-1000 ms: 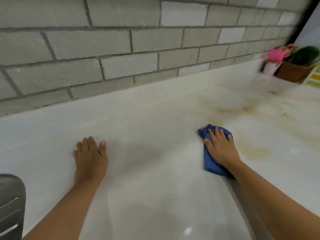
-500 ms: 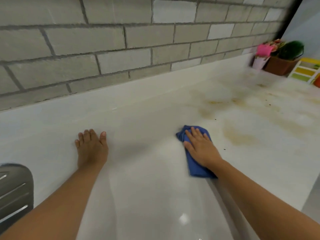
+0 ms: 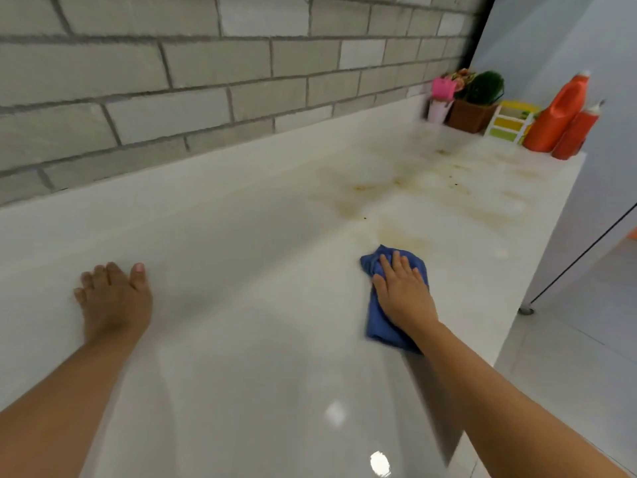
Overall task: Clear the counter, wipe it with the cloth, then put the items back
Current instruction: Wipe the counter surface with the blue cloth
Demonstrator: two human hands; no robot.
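Note:
A folded blue cloth lies on the white counter, right of the middle. My right hand presses flat on it with straight fingers. Brownish stains mark the counter just beyond the cloth and further toward the far right end. My left hand rests flat on the bare counter at the left, fingers straight, holding nothing.
At the counter's far right end stand a pink flower pot, a brown pot with a green plant, a small yellow-green rack and two orange bottles. A grey brick wall backs the counter. The front edge drops to a tiled floor.
My right hand slid the cloth left, then back to the right toward the stains. The camera turned right, so the metal object at the lower left left the frame. My left hand stayed put.

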